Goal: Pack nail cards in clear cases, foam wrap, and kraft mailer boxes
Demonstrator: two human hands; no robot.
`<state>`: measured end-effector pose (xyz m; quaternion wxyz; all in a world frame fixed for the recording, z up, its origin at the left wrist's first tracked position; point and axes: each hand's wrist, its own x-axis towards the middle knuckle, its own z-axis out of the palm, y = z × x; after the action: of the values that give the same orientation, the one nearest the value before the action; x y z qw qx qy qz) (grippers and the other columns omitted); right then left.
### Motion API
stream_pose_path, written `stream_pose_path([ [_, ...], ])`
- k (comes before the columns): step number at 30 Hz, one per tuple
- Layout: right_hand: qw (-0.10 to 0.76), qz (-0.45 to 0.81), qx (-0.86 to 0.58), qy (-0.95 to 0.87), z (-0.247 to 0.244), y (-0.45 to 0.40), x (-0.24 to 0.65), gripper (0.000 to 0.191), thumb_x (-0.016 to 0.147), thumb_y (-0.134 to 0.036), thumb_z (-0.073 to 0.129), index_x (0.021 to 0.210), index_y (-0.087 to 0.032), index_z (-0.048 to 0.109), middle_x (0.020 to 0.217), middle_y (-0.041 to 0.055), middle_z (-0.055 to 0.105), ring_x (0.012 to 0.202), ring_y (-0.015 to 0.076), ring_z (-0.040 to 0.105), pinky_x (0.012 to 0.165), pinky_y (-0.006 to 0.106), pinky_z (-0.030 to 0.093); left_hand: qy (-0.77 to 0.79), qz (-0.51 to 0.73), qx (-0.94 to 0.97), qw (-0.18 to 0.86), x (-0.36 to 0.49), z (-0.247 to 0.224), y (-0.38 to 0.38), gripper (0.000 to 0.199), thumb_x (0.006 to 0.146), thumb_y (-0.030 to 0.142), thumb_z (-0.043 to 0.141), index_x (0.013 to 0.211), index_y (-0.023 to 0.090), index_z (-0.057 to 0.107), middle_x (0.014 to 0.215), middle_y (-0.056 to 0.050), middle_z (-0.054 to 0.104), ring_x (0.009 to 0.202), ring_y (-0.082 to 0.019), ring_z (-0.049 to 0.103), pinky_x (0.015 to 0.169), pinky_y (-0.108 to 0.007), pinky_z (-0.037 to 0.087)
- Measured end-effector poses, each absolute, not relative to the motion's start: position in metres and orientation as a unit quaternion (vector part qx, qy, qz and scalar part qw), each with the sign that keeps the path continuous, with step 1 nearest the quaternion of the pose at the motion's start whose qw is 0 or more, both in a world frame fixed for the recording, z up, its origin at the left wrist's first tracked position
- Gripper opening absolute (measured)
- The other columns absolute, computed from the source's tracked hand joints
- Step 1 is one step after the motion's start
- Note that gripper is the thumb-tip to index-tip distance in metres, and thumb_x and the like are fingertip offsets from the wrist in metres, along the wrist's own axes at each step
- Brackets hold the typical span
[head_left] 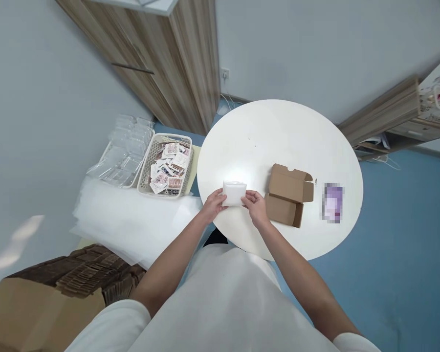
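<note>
Between my two hands is a small white foam-wrapped packet (234,194), held just above the near left part of the round white table (278,132). My left hand (213,205) is closed on the packet's left edge, thumb toward me. At its right edge, the fingers and thumb of my right hand (254,204) pinch it. What the wrapping contains is hidden. Right beside my right hand lies an opened brown cardboard box (288,189), its lid folded back away from me. Further right on the table is a blurred purple item (333,203).
Left of the table, a white basket (141,183) holds several nail-set cards, next to clear plastic trays (122,151). Nearer lies a stack of white foam sheets (132,215). A large carton (40,313) of flattened cardboard stands at lower left. A wooden cabinet (183,63) rises behind.
</note>
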<state>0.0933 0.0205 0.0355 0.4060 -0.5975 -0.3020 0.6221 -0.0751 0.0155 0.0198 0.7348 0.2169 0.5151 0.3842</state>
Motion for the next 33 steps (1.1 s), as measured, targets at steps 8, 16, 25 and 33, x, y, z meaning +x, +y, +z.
stream_pose_path([
  [8, 0.42, 0.586, -0.605, -0.34, 0.043, -0.025, 0.181, 0.038, 0.065, -0.038, 0.063, 0.099, -0.02, 0.055, 0.098, 0.0075, 0.065, 0.087, 0.0204, 0.061, 0.078, 0.038, 0.049, 0.552, 0.339, 0.348, 0.678, 0.006, 0.032, -0.015, 0.044, 0.068, 0.038, 0.064, 0.106, 0.016, 0.059, 0.092, -0.008, 0.064, 0.08, -0.018, 0.059, 0.069, -0.031, 0.048],
  [16, 0.442, 0.578, -0.588, -0.353, 0.031, -0.047, 0.237, 0.043, 0.067, -0.028, 0.061, 0.108, -0.022, 0.052, 0.111, 0.0079, 0.059, 0.099, 0.0214, 0.058, 0.087, 0.04, 0.046, 0.631, 0.317, 0.444, 0.552, 0.074, 0.021, -0.017, 0.041, 0.073, 0.03, 0.057, 0.113, 0.019, 0.054, 0.097, -0.007, 0.063, 0.078, -0.018, 0.061, 0.076, -0.034, 0.047],
  [25, 0.418, 0.582, -0.598, -0.359, 0.013, -0.039, 0.257, 0.051, 0.064, -0.023, 0.062, 0.114, -0.022, 0.051, 0.118, 0.0075, 0.055, 0.104, 0.0216, 0.055, 0.09, 0.039, 0.044, 0.602, 0.241, 0.552, 0.525, 0.098, 0.022, 0.004, 0.028, 0.069, 0.017, 0.051, 0.094, 0.02, 0.064, 0.079, -0.003, 0.064, 0.076, -0.02, 0.059, 0.074, -0.033, 0.043],
  [33, 0.344, 0.565, -0.623, -0.417, -0.007, -0.032, 0.26, 0.051, 0.062, -0.025, 0.064, 0.112, -0.023, 0.052, 0.109, 0.0056, 0.056, 0.098, 0.0212, 0.056, 0.084, 0.034, 0.045, 0.61, 0.162, 0.596, 0.496, 0.104, 0.017, 0.01, 0.023, 0.066, 0.013, 0.045, 0.084, 0.018, 0.06, 0.07, -0.002, 0.059, 0.071, -0.018, 0.054, 0.066, -0.029, 0.04],
])
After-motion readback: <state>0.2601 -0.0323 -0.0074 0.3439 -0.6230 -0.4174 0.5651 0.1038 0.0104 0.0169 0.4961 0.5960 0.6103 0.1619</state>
